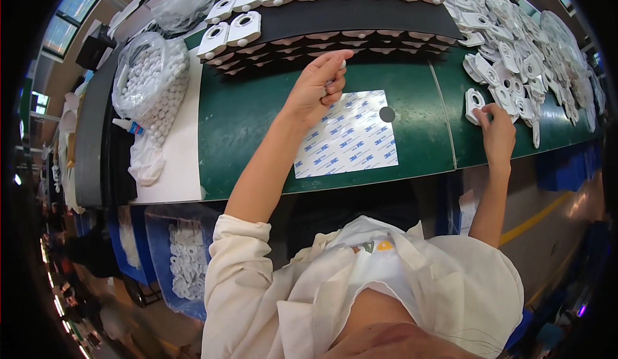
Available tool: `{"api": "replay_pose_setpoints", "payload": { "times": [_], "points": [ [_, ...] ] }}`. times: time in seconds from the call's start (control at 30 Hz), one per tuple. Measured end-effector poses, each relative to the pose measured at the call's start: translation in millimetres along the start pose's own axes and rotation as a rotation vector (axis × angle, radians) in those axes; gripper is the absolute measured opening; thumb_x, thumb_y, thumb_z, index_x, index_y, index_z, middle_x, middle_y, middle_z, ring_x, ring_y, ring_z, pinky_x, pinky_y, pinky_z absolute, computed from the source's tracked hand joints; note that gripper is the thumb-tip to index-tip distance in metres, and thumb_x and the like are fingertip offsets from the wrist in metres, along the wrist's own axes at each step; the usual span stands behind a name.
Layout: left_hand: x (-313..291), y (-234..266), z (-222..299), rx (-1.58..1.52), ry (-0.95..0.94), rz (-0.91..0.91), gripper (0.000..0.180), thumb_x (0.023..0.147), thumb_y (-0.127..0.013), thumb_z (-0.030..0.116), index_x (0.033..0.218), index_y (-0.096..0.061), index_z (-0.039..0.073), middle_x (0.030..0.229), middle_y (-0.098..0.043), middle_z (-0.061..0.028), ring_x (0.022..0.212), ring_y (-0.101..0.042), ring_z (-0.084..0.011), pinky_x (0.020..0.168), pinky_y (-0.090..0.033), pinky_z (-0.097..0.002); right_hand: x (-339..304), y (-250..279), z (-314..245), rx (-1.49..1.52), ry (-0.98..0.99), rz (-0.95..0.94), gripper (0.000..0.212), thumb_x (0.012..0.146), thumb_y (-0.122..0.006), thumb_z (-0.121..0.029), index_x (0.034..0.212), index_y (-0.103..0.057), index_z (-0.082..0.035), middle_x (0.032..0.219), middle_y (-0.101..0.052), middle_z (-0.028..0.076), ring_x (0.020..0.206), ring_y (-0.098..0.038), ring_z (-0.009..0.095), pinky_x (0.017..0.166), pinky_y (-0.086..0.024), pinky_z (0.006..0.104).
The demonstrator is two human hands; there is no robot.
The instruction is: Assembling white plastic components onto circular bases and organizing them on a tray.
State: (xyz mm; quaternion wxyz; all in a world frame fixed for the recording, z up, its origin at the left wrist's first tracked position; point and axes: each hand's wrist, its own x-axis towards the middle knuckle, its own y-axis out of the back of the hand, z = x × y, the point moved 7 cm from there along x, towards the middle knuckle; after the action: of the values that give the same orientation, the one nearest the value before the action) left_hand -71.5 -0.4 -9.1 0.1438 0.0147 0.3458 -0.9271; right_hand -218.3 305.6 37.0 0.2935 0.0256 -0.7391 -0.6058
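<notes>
My left hand point(315, 85) is raised over the green table, its fingers curled in. Bits of white show at its fingertips and between its fingers, looking like small white balls. Below it lies a sheet of white backing paper point(347, 143) with blue print, and a dark round disc point(387, 114) sits on its right edge. At the right, my right hand point(499, 135) pinches the lower end of a flat white plastic part point(474, 99) with a round hole. That part lies at the near edge of a big heap of similar parts point(508, 60).
Black boards point(360, 21) stacked at the back carry rows of white parts, each with a round knob. On the left stand a clear bag of white balls point(154, 79) and a small glue bottle point(129, 126). A lined blue bin point(183, 256) of white parts sits below the table's edge.
</notes>
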Motion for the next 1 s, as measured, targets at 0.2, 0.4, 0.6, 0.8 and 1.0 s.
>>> {"api": "replay_pose_setpoints", "payload": {
  "times": [0.2, 0.4, 0.6, 0.8, 1.0],
  "points": [
    [0.0, -1.2, 3.0, -0.039, -0.041, -0.031, 0.029, 0.086, -0.058, 0.019, 0.111, -0.050, 0.007, 0.081, -0.049, 0.0006, 0.053, -0.034, -0.0025, 0.039, -0.023, -0.0152, 2.0, -6.6, -38.2, 0.373, -0.040, -0.383, 0.040, 0.071, -0.071, -0.016, 0.105, -0.052, -0.004, 0.070, -0.057, 0.010, 0.061, -0.052, 0.014, 0.055, -0.040, 0.0277],
    [4.2, 9.6, 4.0, 0.011, -0.070, 0.043, 0.027, 0.083, -0.062, 0.013, 0.108, -0.053, 0.007, 0.094, -0.056, -0.0032, 0.054, -0.036, -0.0024, 0.040, -0.024, -0.0145, 11.1, 9.5, -103.0, 0.462, 0.375, -0.603, 0.033, 0.069, -0.070, -0.007, 0.099, -0.057, 0.001, 0.073, -0.056, 0.007, 0.059, -0.048, 0.014, 0.056, -0.040, 0.0266],
    [3.5, 14.3, 10.2, -0.081, -0.096, 0.086, 0.017, 0.083, -0.061, 0.011, 0.098, -0.057, 0.003, 0.093, -0.059, -0.0058, 0.052, -0.037, -0.0024, 0.038, -0.026, -0.0146, 11.8, -7.2, -175.7, 1.025, 0.439, -0.620, 0.015, 0.082, -0.058, -0.004, 0.096, -0.058, 0.001, 0.086, -0.059, 0.005, 0.075, -0.054, 0.010, 0.067, -0.045, 0.0230],
    [6.7, 16.0, 9.7, -0.067, -0.104, 0.103, 0.019, 0.086, -0.059, 0.019, 0.097, -0.056, 0.003, 0.093, -0.058, -0.0062, 0.051, -0.036, -0.0024, 0.039, -0.025, -0.0143, -7.7, -70.7, -198.3, 1.380, 0.251, -0.752, 0.019, 0.090, -0.051, -0.009, 0.106, -0.049, 0.000, 0.096, -0.056, 0.003, 0.087, -0.052, 0.007, 0.076, -0.044, 0.0215],
    [4.7, 19.3, 10.0, -0.037, -0.111, 0.129, 0.022, 0.085, -0.061, 0.020, 0.098, -0.057, 0.003, 0.092, -0.058, -0.0055, 0.052, -0.036, -0.0021, 0.039, -0.024, -0.0146, -17.6, -70.5, -201.3, 1.318, 0.301, -0.648, 0.014, 0.090, -0.049, -0.008, 0.102, -0.049, -0.001, 0.092, -0.055, 0.004, 0.082, -0.052, 0.007, 0.074, -0.044, 0.0210]
  ]
}}
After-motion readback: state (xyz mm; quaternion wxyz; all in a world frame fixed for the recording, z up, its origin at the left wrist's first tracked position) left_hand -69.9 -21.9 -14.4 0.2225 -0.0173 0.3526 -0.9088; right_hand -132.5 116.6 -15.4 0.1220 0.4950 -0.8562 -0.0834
